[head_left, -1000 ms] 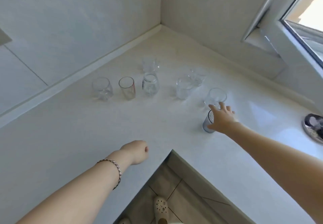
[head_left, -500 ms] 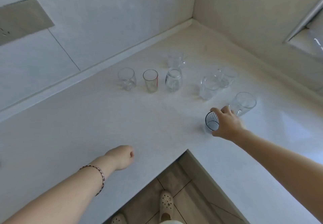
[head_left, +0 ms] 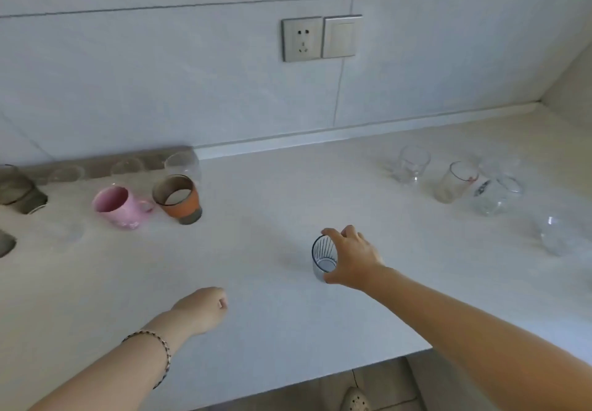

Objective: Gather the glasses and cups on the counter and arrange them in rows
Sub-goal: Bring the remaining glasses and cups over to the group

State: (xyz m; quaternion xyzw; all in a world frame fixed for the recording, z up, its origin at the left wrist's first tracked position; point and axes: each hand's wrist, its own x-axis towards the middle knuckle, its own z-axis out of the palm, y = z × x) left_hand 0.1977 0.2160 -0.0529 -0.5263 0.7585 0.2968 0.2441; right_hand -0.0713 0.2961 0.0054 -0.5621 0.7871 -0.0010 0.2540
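A grey wall socket (head_left: 301, 39) and a matching blank switch plate (head_left: 342, 36) sit side by side on the pale tiled wall (head_left: 160, 74) above the surface. Below the surface's front edge, brown floor tiles (head_left: 389, 385) show, with a cream perforated shoe (head_left: 355, 400) on them.

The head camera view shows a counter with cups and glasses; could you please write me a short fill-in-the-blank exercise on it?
1. The right hand grips a ribbed glass, while the left hand holds ____.
2. The mug beside the orange cup is coloured ____.
3. The bracelet sits on the ____ wrist.

Missing words: nothing; pink; left
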